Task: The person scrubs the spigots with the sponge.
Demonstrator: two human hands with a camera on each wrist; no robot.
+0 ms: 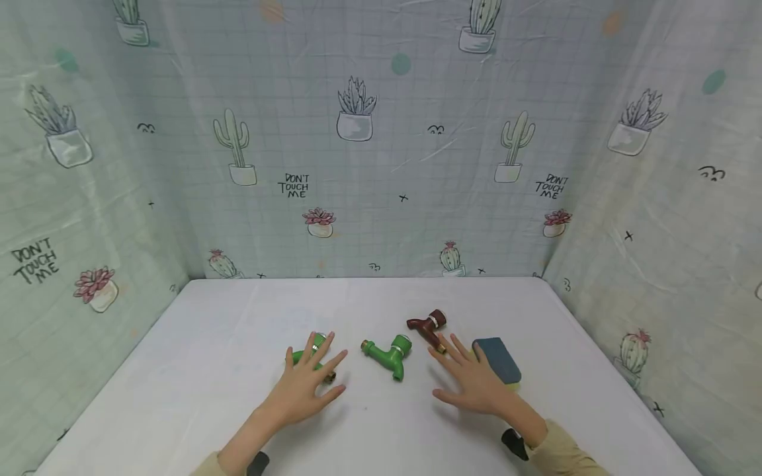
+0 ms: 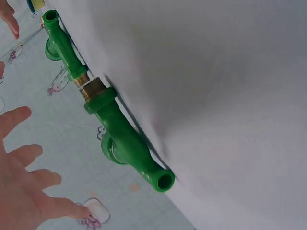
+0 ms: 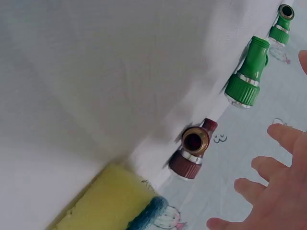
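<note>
Evidently, nothing is grasped: the fingers of the left hand (image 1: 302,391) and right hand (image 1: 476,385) are spread above the surface (image 1: 238,311). In the head view, from the middle green faucet (image 1: 388,357), the left green faucet (image 1: 320,340) is seen at nine o'clock, partly screened by the left hand, the brown faucet (image 1: 428,326) at two and the sponge (image 1: 499,359) at three. A pre-grasp step is suggested; for any pick-up, the fingers would need to be lowered and curled.
</note>
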